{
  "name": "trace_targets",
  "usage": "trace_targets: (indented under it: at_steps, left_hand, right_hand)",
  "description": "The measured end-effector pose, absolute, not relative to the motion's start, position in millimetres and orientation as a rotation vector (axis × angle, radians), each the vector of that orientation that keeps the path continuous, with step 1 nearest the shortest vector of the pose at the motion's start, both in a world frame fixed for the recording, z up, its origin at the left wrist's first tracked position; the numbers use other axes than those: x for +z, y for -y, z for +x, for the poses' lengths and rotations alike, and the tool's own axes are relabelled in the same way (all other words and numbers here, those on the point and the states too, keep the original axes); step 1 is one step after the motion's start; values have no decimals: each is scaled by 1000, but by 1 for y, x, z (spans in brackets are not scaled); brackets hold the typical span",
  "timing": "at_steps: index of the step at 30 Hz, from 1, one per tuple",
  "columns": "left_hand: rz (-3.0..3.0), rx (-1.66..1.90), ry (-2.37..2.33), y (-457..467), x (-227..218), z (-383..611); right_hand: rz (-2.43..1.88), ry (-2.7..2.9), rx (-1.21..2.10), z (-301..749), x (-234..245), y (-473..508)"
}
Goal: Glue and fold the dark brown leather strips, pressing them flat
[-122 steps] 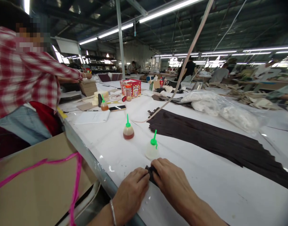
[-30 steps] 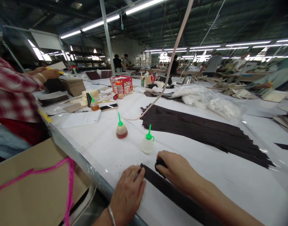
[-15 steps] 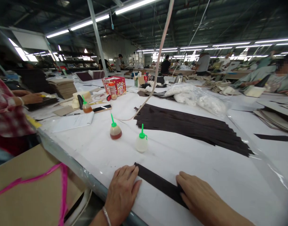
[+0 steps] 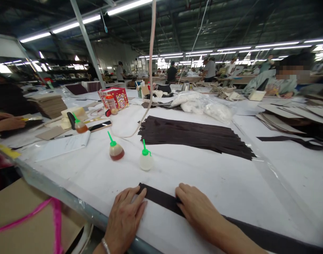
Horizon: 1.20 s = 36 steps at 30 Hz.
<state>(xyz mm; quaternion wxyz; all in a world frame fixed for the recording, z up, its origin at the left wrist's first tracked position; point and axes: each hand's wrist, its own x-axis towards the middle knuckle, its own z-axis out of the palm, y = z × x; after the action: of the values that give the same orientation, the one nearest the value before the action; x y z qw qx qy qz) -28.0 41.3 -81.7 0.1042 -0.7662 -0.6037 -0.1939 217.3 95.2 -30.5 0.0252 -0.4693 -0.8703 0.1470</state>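
Observation:
A long dark brown strip (image 4: 161, 198) lies flat along the near edge of the white table (image 4: 219, 183). My left hand (image 4: 124, 218) rests flat on the table, fingers stretched out, its tips on the strip's left end. My right hand (image 4: 195, 208) lies flat on the strip a little to the right, fingers extended and pressing it down. Just beyond stand a pale squeeze bottle with a green nozzle (image 4: 146, 160) and a reddish one (image 4: 116, 151).
A large spread of dark strips (image 4: 193, 135) covers the table's middle, with a plastic bag (image 4: 203, 104) behind. A hose (image 4: 151, 70) hangs from above. Another person's hand (image 4: 8, 123) works at far left. A phone (image 4: 100, 126), paper and a red box (image 4: 116, 97) lie at the back left.
The bunched strip has been unrolled flat along the table edge. My right hand slid out to the right along it, then back toward my left hand. The view has turned right.

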Motion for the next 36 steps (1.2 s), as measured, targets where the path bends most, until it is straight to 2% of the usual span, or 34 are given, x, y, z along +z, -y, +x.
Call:
trace_targets:
  at_steps: [4,8,13,17,21,27,31,36]
  left_hand:
    - [-2254,-586,1779,-41,-84,-29]
    - [-2225,-609,1734,-41,-85,-30]
    - [-2265,-530,1671,-43,-85,-32]
    - [-2281,-511,1688,-43,-85,-34]
    - [-2271,-556,1707,-43,-86,-32]
    - [-2277,-531,1719,-45,-85,-31]
    - [-2290,-509,1703,-44,-86,-33]
    - [-2289,-525,1701,-43,-86,-35]
  right_hand:
    - [-1717,2661,419,277,-14,-84]
    - [-1444,2621,381,220,-5,-96]
    - [-1240,2691,367,158,-24,-114]
    - [-1413,2689,386,230,-31,-105]
    - [-1741,2648,327,287,-15,-95]
    - [-1251,2552,309,177,-13,-108]
    - [-1156,2598,278,129,-33,-117]
    - [-1298,2599,220,228,-59,-96]
